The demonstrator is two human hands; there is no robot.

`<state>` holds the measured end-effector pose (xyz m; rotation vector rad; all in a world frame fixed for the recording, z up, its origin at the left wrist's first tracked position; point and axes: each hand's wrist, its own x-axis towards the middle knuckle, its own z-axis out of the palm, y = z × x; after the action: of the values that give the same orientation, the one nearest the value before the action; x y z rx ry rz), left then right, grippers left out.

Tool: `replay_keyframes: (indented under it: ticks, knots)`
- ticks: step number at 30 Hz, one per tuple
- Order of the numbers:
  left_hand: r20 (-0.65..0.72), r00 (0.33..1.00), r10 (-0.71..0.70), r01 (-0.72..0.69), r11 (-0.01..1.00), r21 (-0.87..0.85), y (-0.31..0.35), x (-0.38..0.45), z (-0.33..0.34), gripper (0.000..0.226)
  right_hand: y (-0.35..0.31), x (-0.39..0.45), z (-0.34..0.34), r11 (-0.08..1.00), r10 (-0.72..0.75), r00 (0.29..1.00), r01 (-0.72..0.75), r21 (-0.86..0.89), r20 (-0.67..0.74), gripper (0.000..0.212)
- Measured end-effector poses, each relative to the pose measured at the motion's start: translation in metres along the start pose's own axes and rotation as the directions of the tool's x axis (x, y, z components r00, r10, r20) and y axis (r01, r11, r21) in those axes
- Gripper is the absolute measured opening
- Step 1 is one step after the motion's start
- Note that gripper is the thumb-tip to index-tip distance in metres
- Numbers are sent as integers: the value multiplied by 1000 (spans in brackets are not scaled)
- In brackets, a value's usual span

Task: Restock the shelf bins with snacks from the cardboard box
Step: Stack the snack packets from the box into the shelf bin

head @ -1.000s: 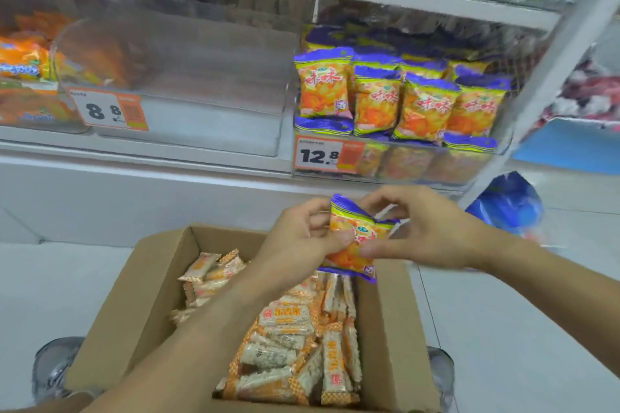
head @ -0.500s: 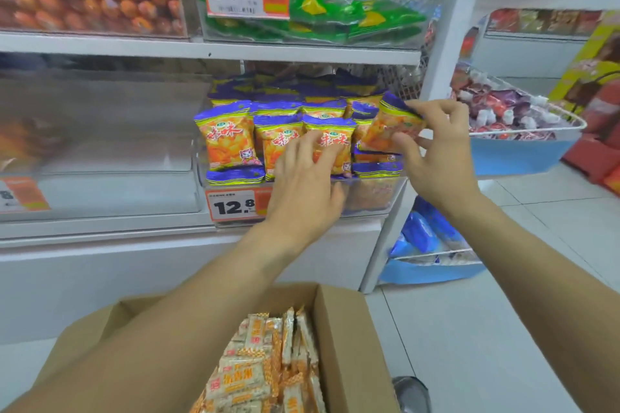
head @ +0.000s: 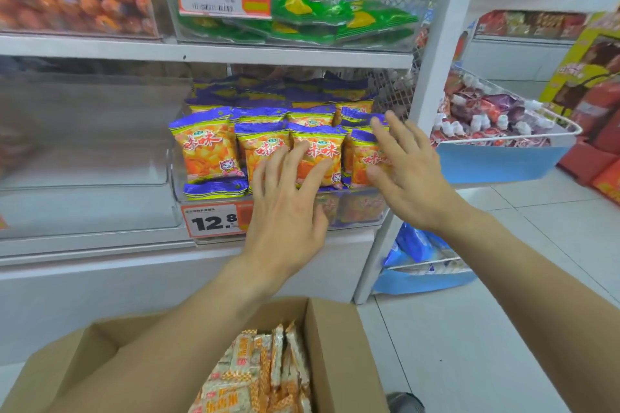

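The bin with the 12.8 tag is the spot to look at. It is a clear bin on the low shelf, and it is full of orange and purple bags that stand up in rows, faces out, so shoppers can see them.

The left hand is right in front of the bin. Its fingers are spread wide and lie flat on a bag in the front row. It holds nothing. It looks like it is patting the bags to keep them standing up straight.

The right hand is at the right end of the bin. Its fingers are straight and wide too, and it holds nothing. Its palm is beside the last bag in the row, maybe to push it in line. I cannot tell if it really touches it.

The box sits on the floor below the bin, close to the person. It still has many thin packs in it. They do not look like the bags in the bin.

To the left of the bin is another clear bin with hardly anything in it. My guess is the packs from the box go there next.
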<state>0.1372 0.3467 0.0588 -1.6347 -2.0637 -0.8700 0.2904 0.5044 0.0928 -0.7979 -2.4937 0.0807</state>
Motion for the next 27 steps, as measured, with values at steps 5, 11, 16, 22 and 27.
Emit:
replay_keyframes:
  ticks: [5,11,16,22,27]
  knots:
    - [-32,999,-26,25,999,-25,1,0,-1,66,-11,-13,1,988,-32,913,91,127,-407,47]
    - [0,996,-90,89,989,118,-3,-6,3,77,-11,-15,33,994,-74,964,92,57,-257,44]
    - [65,993,-99,88,984,153,-11,-13,10,86,-16,-13,39,995,-21,970,45,93,-244,42]
    - [97,989,-109,93,983,157,-11,-17,10,87,-24,-12,36,998,-9,980,21,59,-200,45]
    - [29,999,-28,29,999,-21,-10,-16,2,77,-19,-24,35,998,-14,983,23,50,-184,60]
